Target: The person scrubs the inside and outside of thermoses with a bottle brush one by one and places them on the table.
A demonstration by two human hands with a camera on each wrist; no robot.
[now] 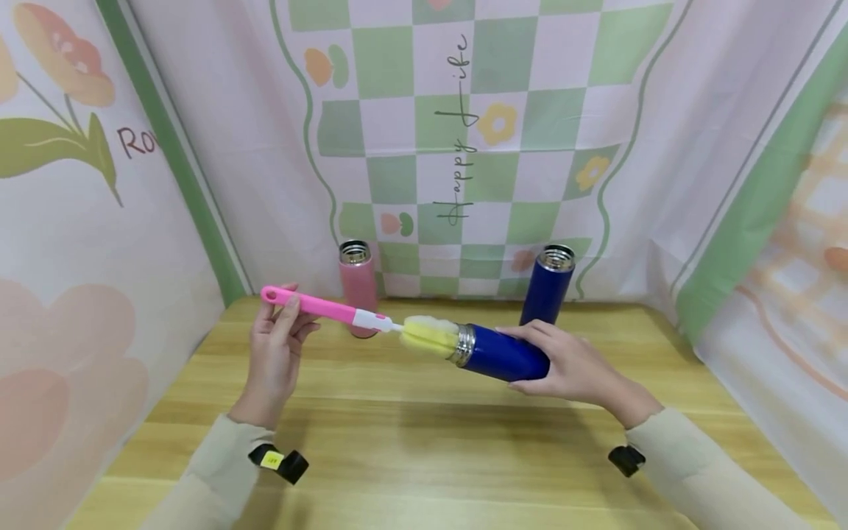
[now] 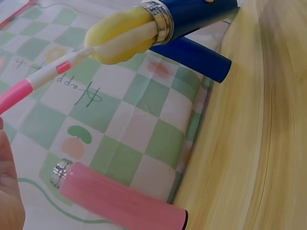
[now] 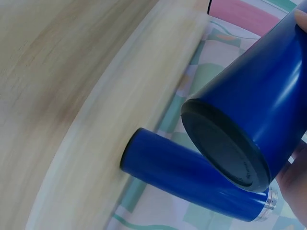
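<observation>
My left hand (image 1: pixel 277 346) pinches the pink handle of a bottle brush (image 1: pixel 324 307) near its hanging hole. The brush has a white collar and a yellow-and-white sponge head (image 2: pixel 120 38). That head lies partly inside the steel mouth of a blue vacuum flask (image 1: pixel 503 353), with the rest of the sponge showing outside. Tilted off the table, the flask points its mouth left toward the brush. My right hand (image 1: pixel 570 364) grips it round the body near its base. In the right wrist view the flask's black bottom (image 3: pixel 225 146) shows.
A lidless pink flask (image 1: pixel 360 283) stands at the back left of the wooden table (image 1: pixel 411 449). Another lidless blue flask (image 1: pixel 547 283) stands at the back right, behind my right hand. A checked cloth (image 1: pixel 444 147) hangs behind the table's back edge.
</observation>
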